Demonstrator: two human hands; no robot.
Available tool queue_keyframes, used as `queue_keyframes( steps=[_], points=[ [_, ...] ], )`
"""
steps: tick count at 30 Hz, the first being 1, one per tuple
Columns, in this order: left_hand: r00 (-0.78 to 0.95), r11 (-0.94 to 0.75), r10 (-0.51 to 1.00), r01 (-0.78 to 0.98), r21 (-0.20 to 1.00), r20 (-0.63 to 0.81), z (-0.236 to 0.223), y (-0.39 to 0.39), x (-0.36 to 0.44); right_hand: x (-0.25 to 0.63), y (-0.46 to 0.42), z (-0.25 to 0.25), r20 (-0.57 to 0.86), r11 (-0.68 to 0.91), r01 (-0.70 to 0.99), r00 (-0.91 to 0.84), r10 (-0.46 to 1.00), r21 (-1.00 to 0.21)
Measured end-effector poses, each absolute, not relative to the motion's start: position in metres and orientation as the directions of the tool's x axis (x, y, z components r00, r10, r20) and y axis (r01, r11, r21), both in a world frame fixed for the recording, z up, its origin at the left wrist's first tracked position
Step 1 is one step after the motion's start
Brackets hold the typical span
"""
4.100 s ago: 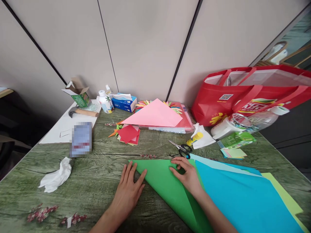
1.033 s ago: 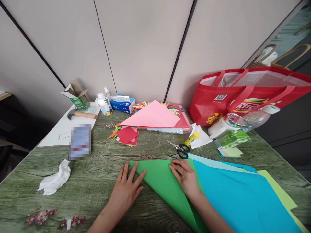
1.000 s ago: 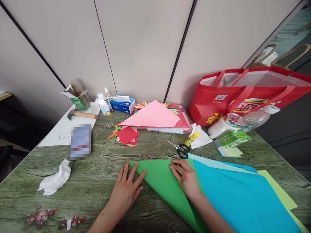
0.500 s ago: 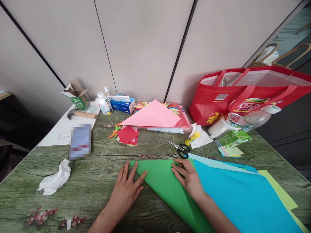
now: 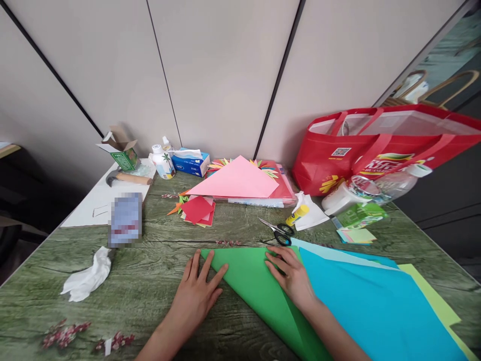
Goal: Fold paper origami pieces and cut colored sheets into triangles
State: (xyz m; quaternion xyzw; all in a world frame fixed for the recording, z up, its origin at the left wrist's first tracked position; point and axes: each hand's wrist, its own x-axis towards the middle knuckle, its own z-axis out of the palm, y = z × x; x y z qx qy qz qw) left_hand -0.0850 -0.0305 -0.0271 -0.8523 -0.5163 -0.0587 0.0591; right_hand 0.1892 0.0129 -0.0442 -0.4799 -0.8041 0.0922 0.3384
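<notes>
A sheet of green paper [image 5: 248, 281], folded into a triangle, lies on the table in front of me. My left hand [image 5: 199, 283] rests on its left corner with the fingers spread. Near the top right of the same paper, my right hand [image 5: 291, 273] presses with its fingers bent but apart. Blue paper [image 5: 368, 296] lies to the right, partly beneath my right forearm, with pale and yellow-green sheets [image 5: 432, 293] under it. Just above my right hand are black-handled scissors [image 5: 281, 233] and a yellow glue stick [image 5: 296, 214].
A pink paper triangle [image 5: 236, 180] lies on a red packet at the back, beside small red paper squares [image 5: 199, 209]. On the left are a hammer [image 5: 128, 177] and crumpled tissue [image 5: 88, 278]. A red bag [image 5: 326, 155] and a clear bottle [image 5: 400, 183] stand at the right.
The view has shifted very slightly. Both hands and the green paper stay almost exactly where they were.
</notes>
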Motion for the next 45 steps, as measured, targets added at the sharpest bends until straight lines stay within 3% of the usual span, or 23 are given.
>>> queue_keyframes(
  steps=[16,21,24,27,29,30,32,35,39,45],
  points=[
    [0.438,-0.437,0.882,0.898,-0.045,0.177,-0.026,-0.034,-0.080,0.191,0.014,-0.051,0.467,0.539,0.714,-0.328,0.821,-0.446],
    [0.396,-0.411,0.894,0.911,0.034,0.208,-0.024,-0.036,-0.077,0.191,0.015,-0.050,0.470,0.540,0.711,-0.326,0.820,-0.450],
    [0.315,-0.379,0.915,0.887,0.265,0.253,-0.023,-0.037,-0.080,0.191,0.015,-0.049,0.471,0.547,0.711,-0.335,0.816,-0.443],
    [-0.008,-0.162,0.973,0.685,0.711,0.229,-0.019,-0.031,-0.085,0.190,0.015,-0.047,0.474,0.554,0.709,-0.342,0.812,-0.436],
    [-0.251,0.094,0.968,0.332,0.939,-0.008,-0.013,-0.023,-0.088,0.190,0.014,-0.046,0.477,0.553,0.710,-0.339,0.811,-0.437],
    [-0.293,0.217,0.940,0.124,0.968,-0.173,-0.010,-0.018,-0.088,0.190,0.014,-0.046,0.478,0.552,0.710,-0.336,0.812,-0.438],
    [-0.251,0.387,0.870,-0.182,0.904,-0.423,-0.003,-0.007,-0.085,0.190,0.014,-0.046,0.478,0.551,0.708,-0.334,0.812,-0.441],
    [-0.192,0.480,0.802,-0.354,0.802,-0.565,0.004,0.008,-0.078,0.190,0.014,-0.046,0.478,0.550,0.710,-0.334,0.812,-0.440],
    [-0.159,0.532,0.763,-0.396,0.748,-0.627,0.003,0.018,-0.073,0.190,0.014,-0.047,0.473,0.548,0.714,-0.336,0.814,-0.436],
    [-0.170,0.499,0.775,-0.425,0.755,-0.608,-0.004,0.020,-0.080,0.190,0.014,-0.048,0.483,0.545,0.714,-0.323,0.814,-0.440]
  ],
)
